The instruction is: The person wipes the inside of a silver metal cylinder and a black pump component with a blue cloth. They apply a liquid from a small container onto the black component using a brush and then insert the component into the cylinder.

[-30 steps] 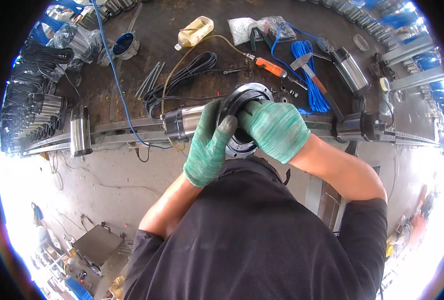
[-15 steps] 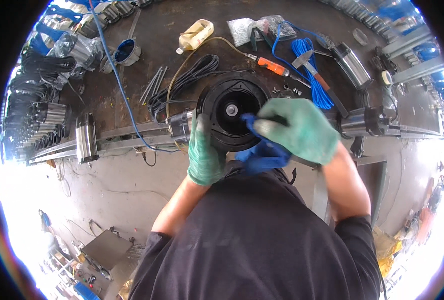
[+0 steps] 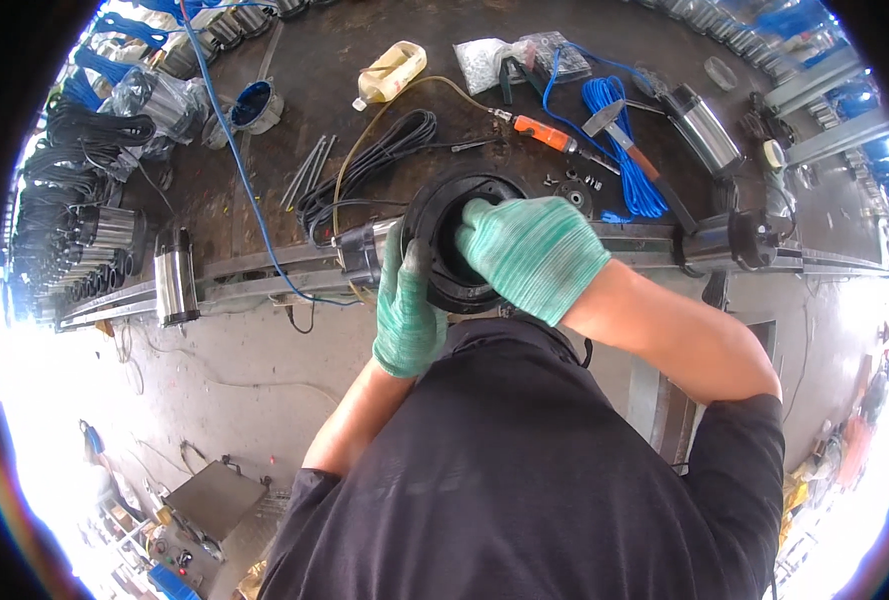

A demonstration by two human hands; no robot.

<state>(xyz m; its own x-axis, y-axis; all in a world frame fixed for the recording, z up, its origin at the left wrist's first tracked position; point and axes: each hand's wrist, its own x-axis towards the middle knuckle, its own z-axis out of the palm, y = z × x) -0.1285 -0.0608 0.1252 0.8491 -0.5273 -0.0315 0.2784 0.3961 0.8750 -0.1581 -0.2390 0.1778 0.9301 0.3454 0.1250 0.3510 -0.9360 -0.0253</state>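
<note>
A black round housing (image 3: 428,202) with a deep open middle stands at the bench's near edge, its opening turned up toward me. My left hand (image 3: 409,310), in a green knit glove, is closed round the left side of its rim. My right hand (image 3: 533,250), gloved alike, reaches into the opening from the right with curled fingers. Its fingertips, and whatever they hold, are hidden inside. Against the housing's left side lies a silver and black cylindrical motor part (image 3: 363,254).
Beyond the housing lie a black cable coil (image 3: 390,150), an orange air tool (image 3: 545,133), a hammer (image 3: 640,155), a blue cable coil (image 3: 637,185) and a yellowish bottle (image 3: 393,72). Steel cylinders (image 3: 173,275) (image 3: 730,243) rest along the near edge on both sides. A blue hose (image 3: 240,165) crosses the left side.
My right hand has moved left and down into the housing's opening. The blue cloth it held has gone out of sight. My left hand stays on the rim.
</note>
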